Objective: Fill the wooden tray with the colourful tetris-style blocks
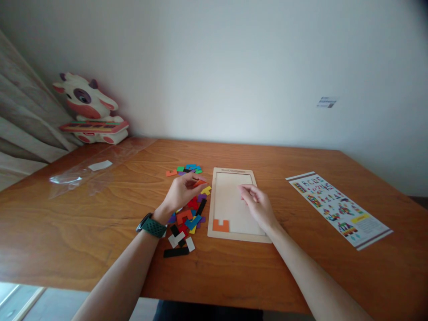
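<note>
My left hand (pixel 183 192), with a dark watch on its wrist, pinches an orange puzzle piece (pixel 199 183) above a loose pile of coloured puzzle pieces (pixel 184 217). To its right lies a pale wooden puzzle board (pixel 230 200) with a raised rim. One orange U-shaped piece (pixel 221 226) sits in the board's near left corner, its notch facing away from me. Over the board's right side is my right hand (pixel 257 204), thumb and fingertips pressed together. Whether anything is between those fingertips, I cannot make out.
A printed pattern sheet (pixel 337 209) lies on the wooden table (pixel 284 276) at the right. Clear plastic wrap (pixel 75 178) with a white slip is at the left. Behind it stands a cow-shaped toy keyboard (pixel 93 111) against the wall, beside a curtain (pixel 26 102).
</note>
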The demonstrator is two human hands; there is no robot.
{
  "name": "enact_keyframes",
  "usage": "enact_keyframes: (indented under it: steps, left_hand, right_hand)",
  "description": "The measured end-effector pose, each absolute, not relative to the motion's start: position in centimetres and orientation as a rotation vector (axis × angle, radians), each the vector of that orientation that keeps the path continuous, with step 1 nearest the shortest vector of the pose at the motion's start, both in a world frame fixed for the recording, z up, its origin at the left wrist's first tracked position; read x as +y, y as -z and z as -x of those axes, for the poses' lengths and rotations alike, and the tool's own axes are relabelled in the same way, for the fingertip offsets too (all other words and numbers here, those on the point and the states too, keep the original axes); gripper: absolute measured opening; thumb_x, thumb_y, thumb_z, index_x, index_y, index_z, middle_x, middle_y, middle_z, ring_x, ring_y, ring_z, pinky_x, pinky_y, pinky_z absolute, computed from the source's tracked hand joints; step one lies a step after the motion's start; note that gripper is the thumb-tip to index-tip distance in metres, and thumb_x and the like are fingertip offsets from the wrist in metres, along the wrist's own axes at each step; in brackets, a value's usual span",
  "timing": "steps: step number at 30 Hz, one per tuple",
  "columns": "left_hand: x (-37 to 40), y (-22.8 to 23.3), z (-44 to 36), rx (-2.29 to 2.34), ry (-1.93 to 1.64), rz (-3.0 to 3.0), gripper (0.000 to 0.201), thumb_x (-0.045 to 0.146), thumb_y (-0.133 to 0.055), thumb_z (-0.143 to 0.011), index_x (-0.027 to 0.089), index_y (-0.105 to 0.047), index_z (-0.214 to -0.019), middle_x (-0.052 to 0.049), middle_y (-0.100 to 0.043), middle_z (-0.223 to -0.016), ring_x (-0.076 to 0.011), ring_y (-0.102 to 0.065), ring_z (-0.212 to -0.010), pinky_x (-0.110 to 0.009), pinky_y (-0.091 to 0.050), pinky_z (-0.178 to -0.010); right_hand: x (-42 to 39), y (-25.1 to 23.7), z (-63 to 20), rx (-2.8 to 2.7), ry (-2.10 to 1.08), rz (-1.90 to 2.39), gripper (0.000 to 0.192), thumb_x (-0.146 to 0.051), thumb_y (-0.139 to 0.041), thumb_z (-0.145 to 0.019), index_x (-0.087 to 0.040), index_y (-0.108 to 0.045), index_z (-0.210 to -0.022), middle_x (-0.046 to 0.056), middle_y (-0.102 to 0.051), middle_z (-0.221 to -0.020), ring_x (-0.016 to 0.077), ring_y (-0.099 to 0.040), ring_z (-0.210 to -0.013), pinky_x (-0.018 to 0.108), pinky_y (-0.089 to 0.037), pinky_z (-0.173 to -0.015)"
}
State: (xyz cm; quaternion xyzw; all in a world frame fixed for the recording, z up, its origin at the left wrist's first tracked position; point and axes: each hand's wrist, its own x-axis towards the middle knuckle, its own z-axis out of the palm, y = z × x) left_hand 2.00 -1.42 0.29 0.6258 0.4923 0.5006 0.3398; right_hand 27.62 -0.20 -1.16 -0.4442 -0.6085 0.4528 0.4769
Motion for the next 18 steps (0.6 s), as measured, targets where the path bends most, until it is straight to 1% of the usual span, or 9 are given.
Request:
enact_keyframes:
  steps: [3, 5, 8, 11, 14, 18]
  left_hand:
    - [-2.5, -0.9, -3.1, 1.181, -1.199, -1.662, 0.06, 0.042, -0.081, -0.076, 0.016, -0.058, -0.126, -0.004, -0.076, -0.088, -0.0175, -0.072, -0.076, -0.029, -0.058, -0.07]
    - [-3.1, -1.3, -3.7, 1.159, -1.095, -1.747, 0.068, 0.039, -0.082, -0.076, 0.018, -0.053, -0.133, -0.001, -0.076, -0.08, -0.0151, -0.07, -0.069, -0.025, -0.055, -0.065]
    - [-3.8, -1.5, -4.4, 1.131, -0.916, -1.917, 0.058, 0.033, -0.08, -0.078, 0.02, -0.057, -0.129, 0.002, -0.075, -0.074, -0.0127, -0.068, -0.065, -0.021, -0.052, -0.062]
    - [-4.0, -1.5, -5.0, 1.116, -0.79, -2.03, 0.048, 0.03, -0.077, -0.081, 0.022, -0.06, -0.126, 0.003, -0.076, -0.077, -0.0107, -0.065, -0.063, -0.02, -0.05, -0.061]
    - [-4.0, -1.3, -5.4, 1.161, -0.751, -2.041, 0.046, 0.031, -0.075, -0.083, 0.022, -0.06, -0.125, 0.003, -0.074, -0.077, -0.0108, -0.065, -0.063, -0.02, -0.049, -0.06]
    - [-3.9, -0.9, -5.7, 1.179, -0.768, -2.044, 0.043, 0.035, -0.073, -0.085, 0.021, -0.061, -0.125, 0.002, -0.072, -0.077, -0.0116, -0.065, -0.064, -0.021, -0.051, -0.06]
  right_hand:
    - [-0.8, 1.1, -27.5, -1.622, -1.14, 1.026, 0.036, -0.054, -0.066, -0.087, -0.021, -0.07, -0.098, 0.006, -0.069, -0.089, 0.0179, -0.061, -0.079, 0.029, -0.047, -0.068]
    - [-1.2, 1.1, -27.3, -1.713, -1.176, 0.981, 0.035, -0.052, -0.069, -0.085, -0.021, -0.07, -0.101, 0.006, -0.07, -0.091, 0.0176, -0.062, -0.08, 0.029, -0.048, -0.069]
    - [-1.6, 1.0, -27.1, -1.829, -1.194, 0.905, 0.033, -0.05, -0.072, -0.084, -0.023, -0.07, -0.103, 0.004, -0.07, -0.091, 0.0163, -0.062, -0.076, 0.029, -0.048, -0.068]
    - [-1.7, 0.8, -27.0, -1.893, -1.172, 0.892, 0.025, -0.047, -0.069, -0.087, -0.023, -0.072, -0.093, 0.003, -0.072, -0.087, 0.0155, -0.06, -0.072, 0.03, -0.047, -0.066]
    - [-1.4, 0.6, -27.3, -1.942, -1.206, 0.959, 0.024, -0.045, -0.067, -0.089, -0.022, -0.073, -0.09, 0.004, -0.074, -0.085, 0.0156, -0.06, -0.069, 0.03, -0.046, -0.064]
    - [-1.0, 0.4, -28.1, -1.945, -1.304, 0.986, 0.024, -0.043, -0.067, -0.088, -0.021, -0.072, -0.092, 0.004, -0.075, -0.088, 0.0169, -0.064, -0.077, 0.031, -0.049, -0.069]
